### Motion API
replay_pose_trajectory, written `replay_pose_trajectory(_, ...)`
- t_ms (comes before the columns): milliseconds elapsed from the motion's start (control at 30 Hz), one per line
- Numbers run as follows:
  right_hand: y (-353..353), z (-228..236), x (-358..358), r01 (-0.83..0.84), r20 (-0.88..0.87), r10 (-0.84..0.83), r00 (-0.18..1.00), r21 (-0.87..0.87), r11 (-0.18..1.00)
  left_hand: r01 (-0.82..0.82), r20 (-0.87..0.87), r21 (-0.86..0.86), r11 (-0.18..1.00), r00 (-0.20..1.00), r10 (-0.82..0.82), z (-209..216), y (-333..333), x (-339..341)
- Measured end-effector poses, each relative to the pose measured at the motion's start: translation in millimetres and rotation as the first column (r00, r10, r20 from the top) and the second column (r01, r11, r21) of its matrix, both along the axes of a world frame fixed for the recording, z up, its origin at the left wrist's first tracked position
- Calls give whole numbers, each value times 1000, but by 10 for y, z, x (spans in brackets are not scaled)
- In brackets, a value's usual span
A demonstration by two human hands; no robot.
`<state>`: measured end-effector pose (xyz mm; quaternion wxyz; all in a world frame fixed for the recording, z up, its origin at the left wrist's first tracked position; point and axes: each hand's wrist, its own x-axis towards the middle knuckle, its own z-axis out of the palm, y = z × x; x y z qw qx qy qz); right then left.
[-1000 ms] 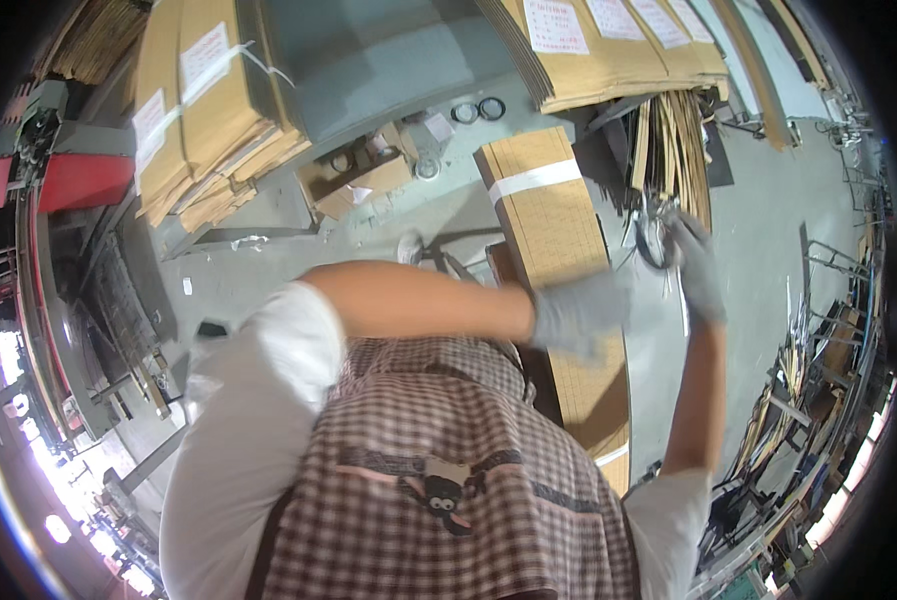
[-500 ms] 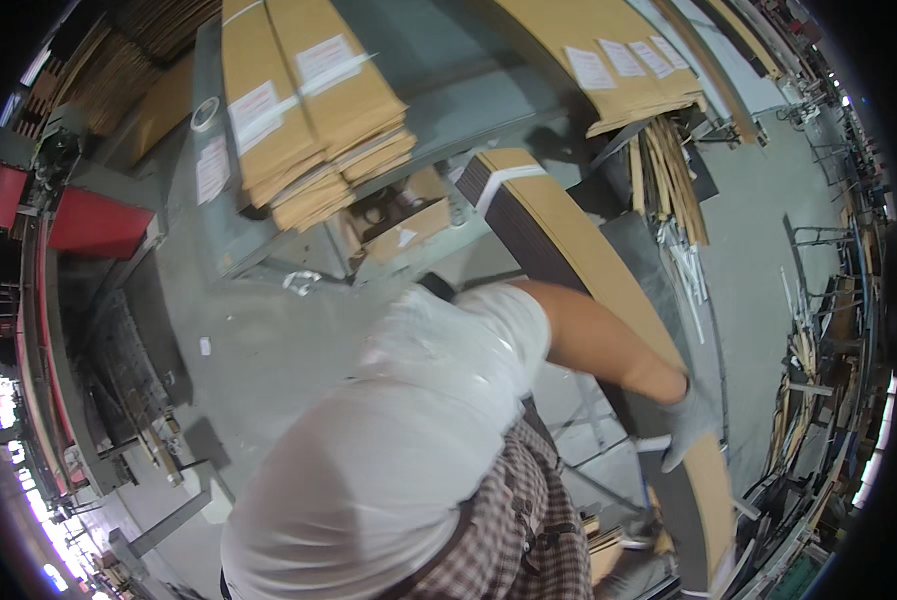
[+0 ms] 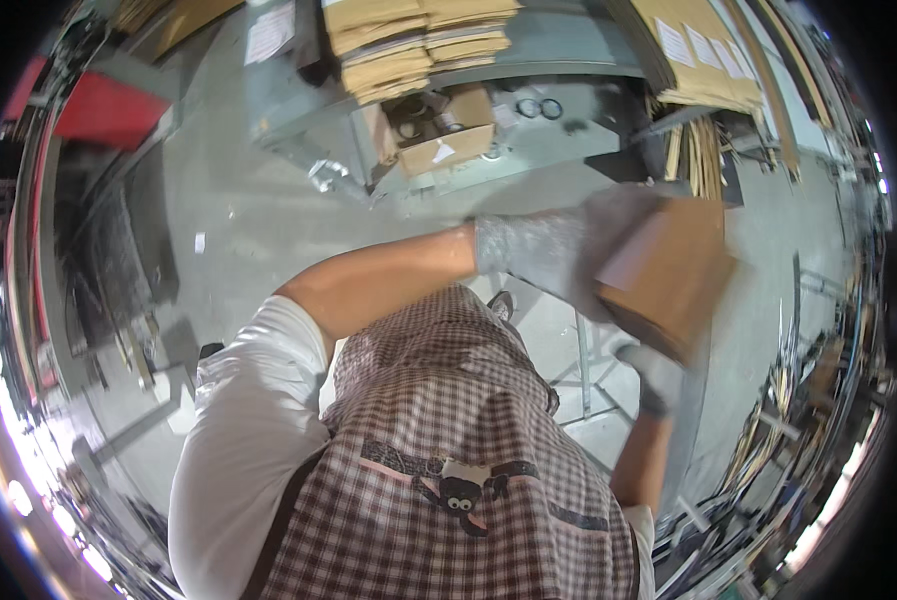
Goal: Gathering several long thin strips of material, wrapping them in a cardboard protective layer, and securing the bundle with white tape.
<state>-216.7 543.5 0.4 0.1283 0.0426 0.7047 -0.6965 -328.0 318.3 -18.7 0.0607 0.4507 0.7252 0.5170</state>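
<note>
A bundle of brown cardboard (image 3: pixel 673 275) is raised at the right, its end tilted up toward me and blurred by motion. Reaching across from the left, my left hand (image 3: pixel 608 235) in a grey glove is closed against the bundle's near left side; its fingertips are smeared and partly hidden. My right hand (image 3: pixel 653 375), also gloved, is closed at the bundle's lower end, with the thumb side showing and the other fingers hidden behind the cardboard.
Stacked cardboard bundles (image 3: pixel 423 45) lie on a grey table (image 3: pixel 568 60) ahead. Beneath it sits an open carton (image 3: pixel 448 150) with dark rings. Another cardboard stack (image 3: pixel 703 60) stands far right, above upright strips (image 3: pixel 696 155). A metal frame (image 3: pixel 583 375) is near my feet; red machinery (image 3: pixel 113 110) stands left.
The long bundle, which slanted down the right side, has swung up so its end faces me. My torso has turned, and my right hand has come into view.
</note>
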Motion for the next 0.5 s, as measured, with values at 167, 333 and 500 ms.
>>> replay_pose_trajectory(167, -181, -602, -623, -341, -35, 356, 934, 216, 915, -255, 154, -97, 962, 951, 268, -486, -511, 99)
replay_pose_trajectory(333, 494, -1648, -521, -476, 28, 493, 870, 309, 823, -308, 136, -24, 951, 942, 308, -488, -477, 295)
replay_pose_trajectory(500, -611, -1376, -733, -500, -210, 533, 820, 193, 844, -768, 677, 131, 627, 532, 509, -1921, -958, 1409)
